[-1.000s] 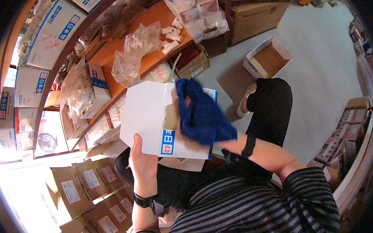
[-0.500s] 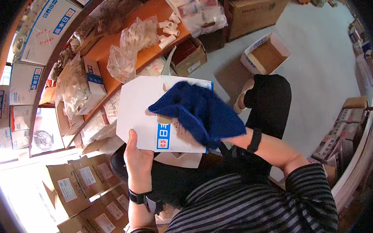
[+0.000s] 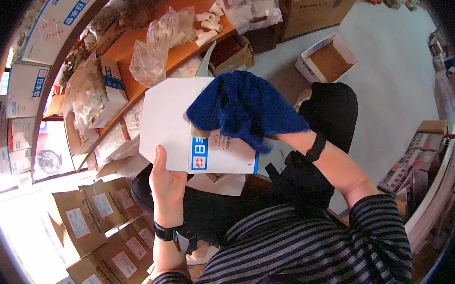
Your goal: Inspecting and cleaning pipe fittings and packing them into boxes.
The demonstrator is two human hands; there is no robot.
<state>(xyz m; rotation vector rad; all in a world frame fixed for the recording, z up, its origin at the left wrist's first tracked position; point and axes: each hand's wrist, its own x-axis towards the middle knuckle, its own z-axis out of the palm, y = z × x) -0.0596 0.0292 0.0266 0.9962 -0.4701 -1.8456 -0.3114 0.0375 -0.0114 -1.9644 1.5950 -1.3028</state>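
My left hand [image 3: 168, 189] grips the near-left edge of a white cardboard box [image 3: 164, 112] with its thumb up on the face; the other fingers are behind it. The box is held tilted above my lap, and a blue printed label shows on its near part. A dark blue cloth [image 3: 246, 102] drapes over its right part. Under that cloth, my right hand [image 3: 288, 139] is mostly hidden, with only the part near the wrist showing; the cloth is bunched over it and pressed on the box.
An orange shelf [image 3: 123, 70] beyond the box bears plastic bags [image 3: 173, 31] and white pipe fittings [image 3: 208, 27]. An open white carton [image 3: 316, 70] stands on the floor at far right. Brown cartons [image 3: 102, 205] are stacked at near left, and more boxes [image 3: 418, 155] line the right.
The box has shifted slightly away from me. My right hand has moved the cloth farther away and a little right across the box's face, uncovering more of the label. My left hand keeps its grip.
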